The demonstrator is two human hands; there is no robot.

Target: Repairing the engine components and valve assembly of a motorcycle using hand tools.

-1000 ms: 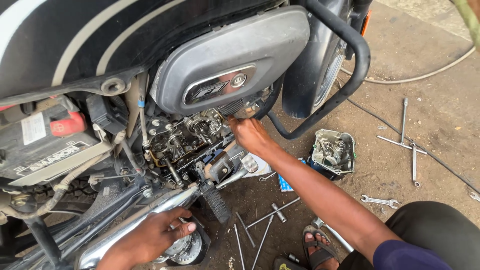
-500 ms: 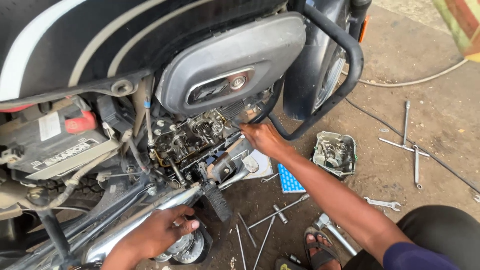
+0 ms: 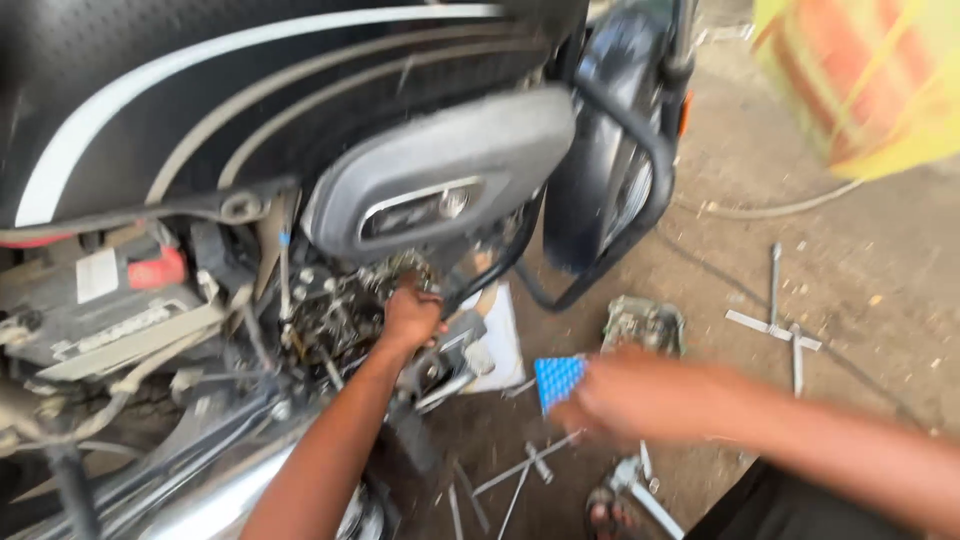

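A motorcycle stands with its engine parts (image 3: 340, 310) exposed under a grey side cover (image 3: 440, 190). My left hand (image 3: 410, 315) reaches up into those parts, fingers curled on a piece just below the cover. My right hand (image 3: 620, 400) is blurred with motion, low over the ground. Its fingertips are next to a small blue ribbed pad (image 3: 558, 380), and I cannot tell whether it holds anything. A dented metal tray (image 3: 645, 325) of small parts sits just behind that hand.
A battery (image 3: 100, 300) with a red cap sits at the left in the frame. A black crash guard (image 3: 650, 170) curves by the front wheel. Wrenches (image 3: 775, 330), loose rods (image 3: 520, 470) and a hose (image 3: 780, 208) lie on the dirt floor. My sandalled foot (image 3: 605, 510) is below.
My right hand has left the engine and swung down to the right toward the blue pad. My left hand has come up from the lower frame to the engine parts.
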